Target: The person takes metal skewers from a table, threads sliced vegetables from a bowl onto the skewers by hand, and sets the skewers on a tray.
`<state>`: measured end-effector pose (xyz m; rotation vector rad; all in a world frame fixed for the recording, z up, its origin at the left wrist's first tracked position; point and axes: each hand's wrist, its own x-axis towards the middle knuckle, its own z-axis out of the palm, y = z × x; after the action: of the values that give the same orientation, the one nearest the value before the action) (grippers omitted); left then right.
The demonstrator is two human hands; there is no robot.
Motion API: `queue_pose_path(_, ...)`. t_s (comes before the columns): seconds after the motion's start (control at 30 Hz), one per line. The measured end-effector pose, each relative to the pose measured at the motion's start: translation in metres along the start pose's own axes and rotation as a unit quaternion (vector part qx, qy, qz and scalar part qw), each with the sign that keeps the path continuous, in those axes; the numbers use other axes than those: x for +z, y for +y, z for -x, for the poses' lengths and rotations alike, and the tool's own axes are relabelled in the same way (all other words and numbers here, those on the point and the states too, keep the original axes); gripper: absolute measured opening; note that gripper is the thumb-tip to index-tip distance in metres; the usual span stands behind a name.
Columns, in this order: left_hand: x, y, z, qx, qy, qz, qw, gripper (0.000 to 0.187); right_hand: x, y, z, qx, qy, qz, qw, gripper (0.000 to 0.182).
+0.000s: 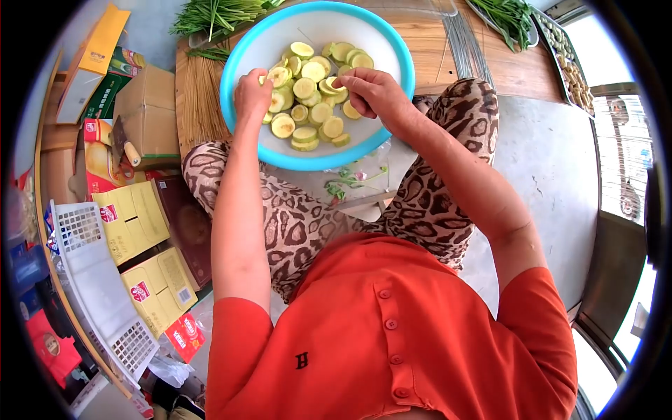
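A large white basin with a blue rim (402, 52) stands in front of me, holding many round green-edged zucchini slices (304, 87). My left hand (252, 96) is over the basin's left side, fingers curled closed beside the slices; what it holds, if anything, is hidden. On the right, my right hand (374, 94) reaches over the rim. Its thumb and forefinger are pinched at the edge of a zucchini slice (334, 85) on the right of the pile.
Thin bamboo skewers (201, 98) lie left of the basin, metal skewers (462, 45) to its right. Green leafy vegetables (213, 15) are at the back. A knife (126, 145) leans by a cardboard box (147, 112). A filled tray (570, 66) stands far right.
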<state>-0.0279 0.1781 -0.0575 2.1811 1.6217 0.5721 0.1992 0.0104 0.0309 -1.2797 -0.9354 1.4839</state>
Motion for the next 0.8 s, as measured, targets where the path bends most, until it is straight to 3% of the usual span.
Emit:
queue_pose_path(0.2,0.014,0.002,-0.005,-0.004,-0.036,0.003,0.999,0.043,-0.003,-0.008,0.008,-0.001,0.008,-0.012,1.000,0.025)
queue_pose_path(0.27,0.018,0.002,0.000,0.073,-0.015,-0.038,0.997,0.044,-0.003,-0.009,0.009,0.003,0.014,-0.003,1.000,0.025)
queue_pose_path(0.6,0.002,0.034,0.018,0.111,-0.071,-0.129,0.983,0.052,-0.005,-0.005,0.010,0.013,0.011,0.016,1.000,0.024)
queue_pose_path(0.7,0.001,0.041,0.023,0.111,-0.049,-0.111,0.986,0.052,-0.005,-0.002,0.009,0.011,0.010,0.018,1.000,0.024)
queue_pose_path(0.8,0.005,0.048,0.027,0.164,0.029,-0.099,0.981,0.051,-0.004,0.001,0.008,0.005,0.011,0.013,1.000,0.024)
